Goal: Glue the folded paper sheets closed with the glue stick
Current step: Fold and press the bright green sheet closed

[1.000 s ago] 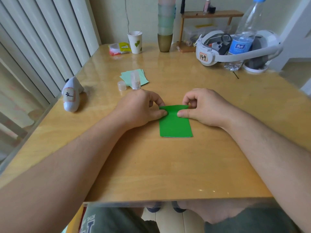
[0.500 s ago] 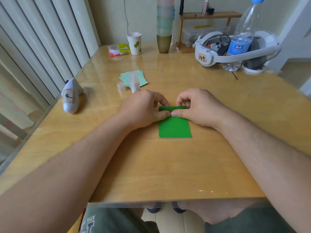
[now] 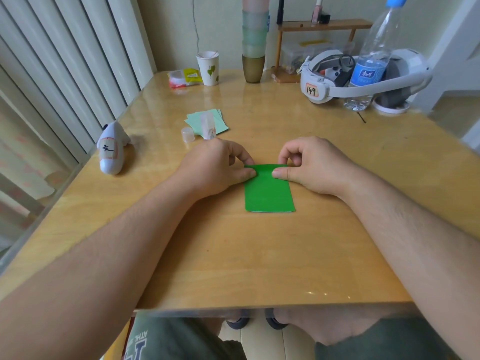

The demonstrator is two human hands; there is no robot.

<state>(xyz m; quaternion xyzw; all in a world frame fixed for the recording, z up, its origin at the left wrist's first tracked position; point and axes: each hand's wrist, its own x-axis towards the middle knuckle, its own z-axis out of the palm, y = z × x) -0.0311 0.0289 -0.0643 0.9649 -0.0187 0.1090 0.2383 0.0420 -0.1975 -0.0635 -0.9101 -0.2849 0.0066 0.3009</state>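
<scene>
Head camera view, looking down at a glossy wooden table (image 3: 233, 255). One dark green folded paper sheet (image 3: 268, 193) lies flat near the middle of the table, its long sides running away from the viewer. Two bare hands press on its far end. The left hand (image 3: 215, 170) rests at the sheet's far left corner, fingers curled, thumb and forefinger pinching that corner's edge. The right hand (image 3: 314, 165) mirrors it at the far right corner, fingers curled, thumb flat on the paper and forefinger bent over the far edge. The two thumb tips lie near each other on the sheet but apart.

Beyond the left hand stands one uncapped glue stick (image 3: 207, 126), upright, with its one clear cap (image 3: 188, 134) just beside it on the left. The stick stands on a small pile of pale green sheets (image 3: 220, 123); their exact number cannot be told. Neither hand touches the stick
</scene>
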